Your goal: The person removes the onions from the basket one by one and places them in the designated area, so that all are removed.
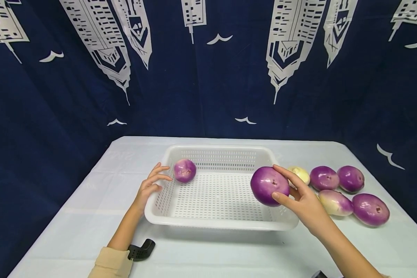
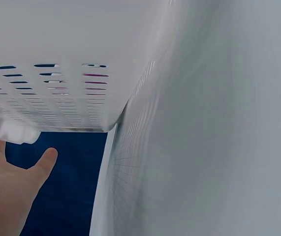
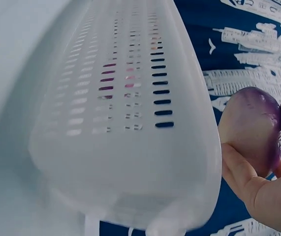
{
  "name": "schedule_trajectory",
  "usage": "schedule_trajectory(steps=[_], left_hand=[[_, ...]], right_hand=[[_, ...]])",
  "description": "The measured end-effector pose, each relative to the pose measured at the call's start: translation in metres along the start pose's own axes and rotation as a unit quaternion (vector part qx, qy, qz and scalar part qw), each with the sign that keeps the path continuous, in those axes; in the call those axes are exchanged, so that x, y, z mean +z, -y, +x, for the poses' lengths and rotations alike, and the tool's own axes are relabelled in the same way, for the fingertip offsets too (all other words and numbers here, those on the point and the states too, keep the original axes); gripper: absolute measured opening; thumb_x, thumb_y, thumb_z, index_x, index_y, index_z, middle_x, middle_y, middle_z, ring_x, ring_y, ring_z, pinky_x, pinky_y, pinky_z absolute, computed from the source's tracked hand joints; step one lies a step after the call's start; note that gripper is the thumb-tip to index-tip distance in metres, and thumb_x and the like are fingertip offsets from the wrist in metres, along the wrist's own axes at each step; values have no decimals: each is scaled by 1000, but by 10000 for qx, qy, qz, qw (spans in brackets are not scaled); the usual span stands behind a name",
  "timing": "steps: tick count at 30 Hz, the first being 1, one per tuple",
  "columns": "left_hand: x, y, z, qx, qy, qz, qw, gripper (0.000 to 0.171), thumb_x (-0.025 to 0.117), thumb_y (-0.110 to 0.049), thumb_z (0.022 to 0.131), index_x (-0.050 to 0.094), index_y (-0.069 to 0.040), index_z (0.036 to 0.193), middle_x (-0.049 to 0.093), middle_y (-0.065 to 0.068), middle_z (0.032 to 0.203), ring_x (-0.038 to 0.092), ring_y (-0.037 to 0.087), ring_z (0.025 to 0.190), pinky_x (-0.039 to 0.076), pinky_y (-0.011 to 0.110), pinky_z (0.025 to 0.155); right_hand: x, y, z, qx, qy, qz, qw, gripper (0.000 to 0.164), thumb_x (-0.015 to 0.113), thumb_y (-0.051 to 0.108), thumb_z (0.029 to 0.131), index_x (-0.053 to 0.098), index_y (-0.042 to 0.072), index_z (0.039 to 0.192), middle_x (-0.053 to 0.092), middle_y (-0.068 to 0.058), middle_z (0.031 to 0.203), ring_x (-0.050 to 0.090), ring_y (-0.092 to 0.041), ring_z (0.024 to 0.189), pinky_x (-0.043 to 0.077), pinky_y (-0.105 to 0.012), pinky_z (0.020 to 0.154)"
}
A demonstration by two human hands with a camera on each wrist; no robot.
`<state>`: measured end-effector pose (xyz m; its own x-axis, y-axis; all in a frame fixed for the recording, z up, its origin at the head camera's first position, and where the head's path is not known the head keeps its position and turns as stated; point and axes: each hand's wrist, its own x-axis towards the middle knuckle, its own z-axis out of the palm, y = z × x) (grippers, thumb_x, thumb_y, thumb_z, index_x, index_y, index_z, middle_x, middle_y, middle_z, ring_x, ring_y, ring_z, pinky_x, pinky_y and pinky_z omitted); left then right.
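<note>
My right hand point(image 1: 305, 204) grips a glossy purple-and-white turnip point(image 1: 268, 186) between thumb and fingers, above the right end of a white perforated basket point(image 1: 222, 223). In the right wrist view the turnip's pale side point(image 3: 251, 125) shows beside the basket's rim. My left hand point(image 1: 146, 192) is at the basket's left rim with its fingers loosely extended and nothing in its grasp. Whether those fingers touch the rim is hard to tell. Near them, inside the basket's back left corner, lies another purple turnip point(image 1: 185, 170).
To the right of the basket, several purple turnips point(image 1: 371, 209) lie grouped on the white tabletop point(image 1: 73, 216), with a paler one point(image 1: 334, 202) and a yellowish one point(image 1: 299, 174) among them. A dark blue curtain point(image 1: 201, 88) with white building prints hangs behind the table.
</note>
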<state>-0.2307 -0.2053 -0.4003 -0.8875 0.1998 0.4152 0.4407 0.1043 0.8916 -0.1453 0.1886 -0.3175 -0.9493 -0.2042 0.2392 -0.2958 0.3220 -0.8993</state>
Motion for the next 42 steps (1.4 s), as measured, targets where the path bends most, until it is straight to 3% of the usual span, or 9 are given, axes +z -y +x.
schedule_trajectory(steps=[6, 13, 20, 25, 30, 32, 39, 42], left_hand=[[1, -2, 0, 97, 22, -2, 10000, 40, 38, 1, 69, 67, -19, 90, 45, -12, 128, -1, 30, 141, -8, 63, 107], [2, -4, -1, 64, 8, -34, 10000, 41, 38, 0, 70, 67, -21, 90, 45, -11, 128, 0, 28, 141, -8, 63, 107], [1, -4, -1, 27, 7, -34, 10000, 36, 38, 1, 69, 66, -6, 91, 45, -12, 128, 0, 27, 141, -7, 63, 107], [1, -4, -1, 45, 9, -97, 9999, 40, 38, 2, 68, 67, -16, 90, 45, -9, 129, 0, 27, 141, -7, 62, 108], [1, -3, -1, 93, 2, -94, 9999, 43, 38, 2, 68, 67, -22, 89, 45, -8, 129, -2, 33, 140, -7, 63, 107], [1, -2, -1, 110, 2, -90, 9999, 43, 38, 2, 68, 67, -22, 89, 46, -7, 129, -2, 33, 140, -7, 63, 107], [1, -1, -2, 123, 7, -86, 9999, 36, 38, 2, 68, 66, -5, 90, 45, -10, 128, -2, 33, 140, -8, 64, 106], [1, -1, -2, 129, 21, -75, 9999, 36, 38, 1, 69, 66, -6, 90, 45, -10, 128, -2, 32, 140, -8, 63, 106]], right_hand=[[-12, -16, -12, -31, -225, 366, 9991, 61, 54, 4, 87, 31, 19, 141, 29, 6, 141, 47, 14, 108, 47, -10, 80], [-27, -39, -24, 534, -543, 99, 9970, 61, 53, 10, 89, 28, 25, 142, 16, -3, 151, 44, 21, 102, 47, -8, 75], [-41, -54, -38, 699, -854, 374, 9932, 60, 51, 10, 90, 27, 26, 143, 19, 4, 148, 45, 22, 100, 47, -7, 72], [-50, -71, -47, 969, -1029, 873, 9861, 59, 48, 11, 91, 26, 27, 143, 11, 4, 151, 49, 19, 96, 48, -9, 69], [-65, -119, -55, 1314, -1088, 838, 9818, 61, 52, 20, 90, 24, 29, 143, 9, 7, 151, 48, 18, 96, 52, -13, 70], [-68, -132, -58, 1646, -1109, 708, 9776, 62, 53, 26, 89, 23, 33, 143, 10, 7, 150, 47, 19, 93, 52, -14, 69], [-61, -105, -73, 2731, -820, -409, 9576, 67, 47, 42, 90, 11, 33, 145, 13, -4, 147, 46, 17, 83, 47, -9, 69], [-63, -103, -74, 3027, -603, -572, 9494, 72, 46, 47, 89, 6, 28, 146, 9, -16, 149, 46, 14, 82, 48, -11, 70]])
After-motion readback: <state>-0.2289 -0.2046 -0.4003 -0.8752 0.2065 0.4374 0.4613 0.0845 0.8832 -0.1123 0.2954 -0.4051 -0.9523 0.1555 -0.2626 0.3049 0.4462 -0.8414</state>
